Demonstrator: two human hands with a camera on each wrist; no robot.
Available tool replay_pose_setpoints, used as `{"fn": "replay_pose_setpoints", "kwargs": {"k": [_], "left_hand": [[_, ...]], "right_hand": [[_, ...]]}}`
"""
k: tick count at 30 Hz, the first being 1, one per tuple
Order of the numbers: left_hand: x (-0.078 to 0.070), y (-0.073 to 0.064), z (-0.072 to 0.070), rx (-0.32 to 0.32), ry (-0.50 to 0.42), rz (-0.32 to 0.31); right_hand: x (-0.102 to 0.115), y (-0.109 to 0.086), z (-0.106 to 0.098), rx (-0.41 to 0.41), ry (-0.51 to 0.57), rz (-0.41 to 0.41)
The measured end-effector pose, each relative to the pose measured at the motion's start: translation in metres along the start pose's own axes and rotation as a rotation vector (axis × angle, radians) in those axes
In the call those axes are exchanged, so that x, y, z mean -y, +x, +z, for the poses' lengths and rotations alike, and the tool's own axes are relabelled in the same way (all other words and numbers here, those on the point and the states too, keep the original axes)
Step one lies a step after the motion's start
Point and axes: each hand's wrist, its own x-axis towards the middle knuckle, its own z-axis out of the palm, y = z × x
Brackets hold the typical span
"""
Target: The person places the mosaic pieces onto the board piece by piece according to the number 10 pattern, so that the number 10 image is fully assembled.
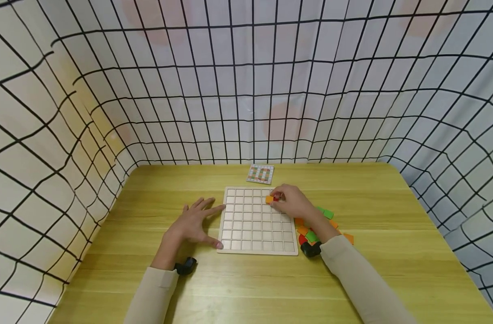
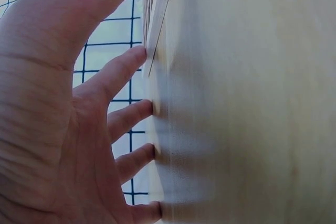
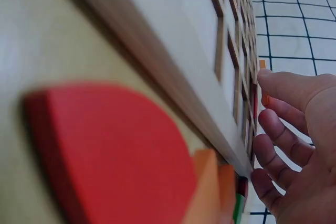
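A pale wooden grid board (image 1: 257, 250) with rows of square cells lies on the table. My left hand (image 1: 194, 223) is spread at its left side, with thumb at the lower left corner and index fingertip at the left edge; in the left wrist view the other fingertips touch the table. Over the board's upper right part, my right hand (image 1: 291, 201) pinches an orange square tile (image 1: 269, 199) between thumb and index finger. Beside that tile, a bit of a red piece (image 1: 276, 198) shows at the fingers, most of it hidden.
Several loose green, orange and red pieces (image 1: 328, 214) lie right of the board, partly under my right forearm. One red piece with a curved edge (image 3: 115, 156) is close to the right wrist camera. Behind the board lies a patterned card (image 1: 260, 174). A black-lined grid cloth (image 1: 246, 85) surrounds the table.
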Motion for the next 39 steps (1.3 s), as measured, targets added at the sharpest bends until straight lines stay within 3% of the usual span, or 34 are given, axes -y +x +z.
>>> {"fn": "replay_pose_setpoints", "kwargs": {"k": [6, 27, 39], "left_hand": [[0.002, 0.002, 0.003, -0.003, 0.029, 0.007], [-0.001, 0.0, 0.001, 0.0, 0.004, -0.002], [0.0, 0.0, 0.0, 0.006, 0.014, 0.002]], "right_hand": [[0.006, 0.001, 0.004, -0.017, -0.01, 0.021], [0.006, 0.006, 0.007, 0.006, -0.006, 0.077], [-0.007, -0.014, -0.009, -0.071, 0.047, 0.051]]}}
